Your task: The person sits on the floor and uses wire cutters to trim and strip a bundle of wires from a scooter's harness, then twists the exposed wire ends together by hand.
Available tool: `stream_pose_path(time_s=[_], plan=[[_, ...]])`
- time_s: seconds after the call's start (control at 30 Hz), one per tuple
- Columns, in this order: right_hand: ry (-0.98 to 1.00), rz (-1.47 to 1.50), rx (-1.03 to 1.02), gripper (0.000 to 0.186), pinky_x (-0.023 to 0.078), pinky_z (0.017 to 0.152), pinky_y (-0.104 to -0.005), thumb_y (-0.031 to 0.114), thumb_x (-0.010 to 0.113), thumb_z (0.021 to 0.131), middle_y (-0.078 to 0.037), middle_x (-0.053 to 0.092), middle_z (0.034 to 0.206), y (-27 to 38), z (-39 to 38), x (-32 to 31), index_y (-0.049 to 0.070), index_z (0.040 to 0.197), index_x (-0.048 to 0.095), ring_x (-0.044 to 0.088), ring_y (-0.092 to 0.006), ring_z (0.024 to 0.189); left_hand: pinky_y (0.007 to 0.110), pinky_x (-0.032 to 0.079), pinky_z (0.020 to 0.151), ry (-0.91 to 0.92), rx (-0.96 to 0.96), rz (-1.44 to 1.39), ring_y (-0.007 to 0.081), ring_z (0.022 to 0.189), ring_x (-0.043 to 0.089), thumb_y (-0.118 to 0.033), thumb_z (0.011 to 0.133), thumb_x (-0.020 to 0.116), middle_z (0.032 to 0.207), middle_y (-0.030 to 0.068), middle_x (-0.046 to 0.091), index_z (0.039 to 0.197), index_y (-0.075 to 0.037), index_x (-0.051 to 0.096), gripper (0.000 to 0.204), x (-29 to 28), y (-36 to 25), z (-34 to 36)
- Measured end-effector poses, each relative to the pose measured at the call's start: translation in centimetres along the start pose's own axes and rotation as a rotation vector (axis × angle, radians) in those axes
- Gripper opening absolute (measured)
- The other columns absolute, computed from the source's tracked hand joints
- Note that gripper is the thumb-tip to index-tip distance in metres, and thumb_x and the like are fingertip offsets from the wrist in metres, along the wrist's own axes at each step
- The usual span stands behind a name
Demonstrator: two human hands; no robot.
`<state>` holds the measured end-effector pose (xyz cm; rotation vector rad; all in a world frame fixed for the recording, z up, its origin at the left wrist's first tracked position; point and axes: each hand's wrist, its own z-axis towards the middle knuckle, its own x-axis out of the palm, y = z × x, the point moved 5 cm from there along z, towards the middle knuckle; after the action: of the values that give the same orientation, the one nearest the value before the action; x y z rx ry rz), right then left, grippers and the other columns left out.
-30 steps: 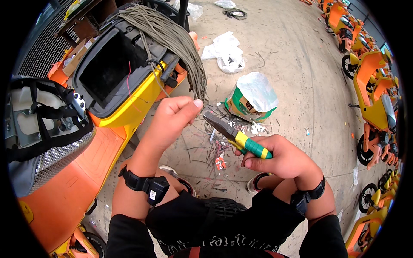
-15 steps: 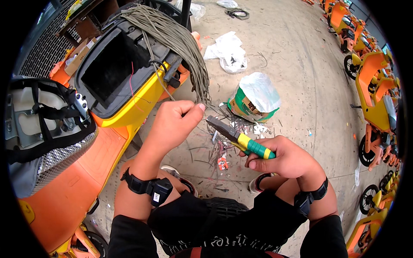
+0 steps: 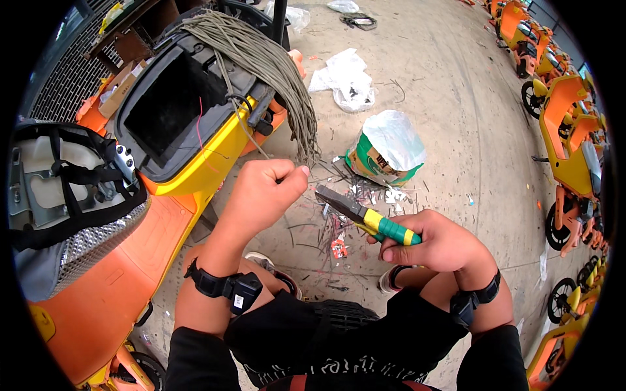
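Note:
My left hand (image 3: pixel 264 192) pinches a thin grey wire (image 3: pixel 242 127) that runs up to a thick bundle of grey wires (image 3: pixel 270 62) draped over the open compartment of an orange and yellow scooter (image 3: pixel 176 130). My right hand (image 3: pixel 437 241) grips pliers (image 3: pixel 365 218) with yellow and green handles, jaws pointing left toward my left hand, a short gap between them. The jaw tips look closed on nothing.
Cut wire scraps and small red bits (image 3: pixel 339 244) litter the concrete floor between my knees. A green bag with a white liner (image 3: pixel 385 150) stands beyond the pliers, white plastic bags (image 3: pixel 345 78) farther off. More orange scooters (image 3: pixel 574 143) line the right side.
My left hand has dropped lower and left, pulling one wire out of the bundle. The pliers and right hand have shifted slightly down and right.

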<state>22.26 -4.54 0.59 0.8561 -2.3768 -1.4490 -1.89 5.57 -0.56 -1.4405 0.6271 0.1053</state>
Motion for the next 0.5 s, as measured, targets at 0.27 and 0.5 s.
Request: stream_pose_path(time_s=[0.27, 0.5], plan=[[0.003, -0.004, 0.0, 0.03, 0.051, 0.083, -0.026, -0.002, 0.07, 0.086, -0.003, 0.069, 0.093, -0.5, -0.6, -0.2, -0.001, 0.116, 0.068, 0.063, -0.0103, 0.088, 0.025, 0.032, 0.047, 0.027, 0.026, 0.012, 0.0028, 0.051, 0.039, -0.02, 0.095, 0.063, 0.052, -0.0044, 0.045, 0.058, -0.004, 0.049, 0.042, 0.4, -0.1, 0.0], [-0.007, 0.039, 0.025, 0.022, 0.054, 0.054, -0.0269, 0.012, 0.069, 0.089, -0.002, 0.069, 0.084, -1.3, -1.3, -0.4, 0.003, 0.109, 0.068, 0.062, -0.0097, 0.061, 0.031, 0.028, 0.048, 0.011, 0.005, -0.012, 0.0071, 0.057, 0.03, -0.02, 0.09, 0.065, 0.056, 0.0013, 0.031, 0.063, 0.002, 0.045, 0.04, 0.5, -0.3, -0.3]])
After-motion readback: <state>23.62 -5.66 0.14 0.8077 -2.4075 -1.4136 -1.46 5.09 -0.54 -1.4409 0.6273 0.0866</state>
